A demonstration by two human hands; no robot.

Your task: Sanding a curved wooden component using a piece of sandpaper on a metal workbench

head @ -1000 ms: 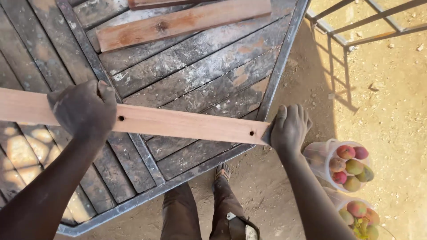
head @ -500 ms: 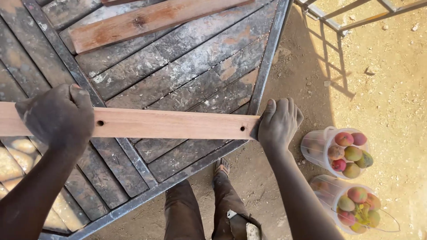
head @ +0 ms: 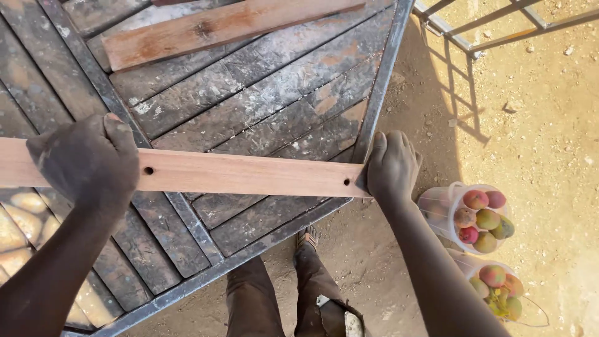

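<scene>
A long reddish wooden plank (head: 249,176) with two small drilled holes lies across a metal-framed panel of dark weathered boards (head: 262,81). My left hand (head: 90,159) is closed over the plank near its left hole. My right hand (head: 392,165) grips the plank's right end, just past the panel's metal edge (head: 380,81). The plank's left end runs out of view.
A second, rougher plank (head: 218,28) lies on the panel's far part. On the sandy ground at right stand two clear buckets of mangoes (head: 477,215) (head: 496,290) and a metal frame (head: 493,28). My legs and shoes (head: 299,293) are below the panel's edge.
The plank and both hands sit slightly further left and lower across the panel than a second ago. Both hands have kept their hold.
</scene>
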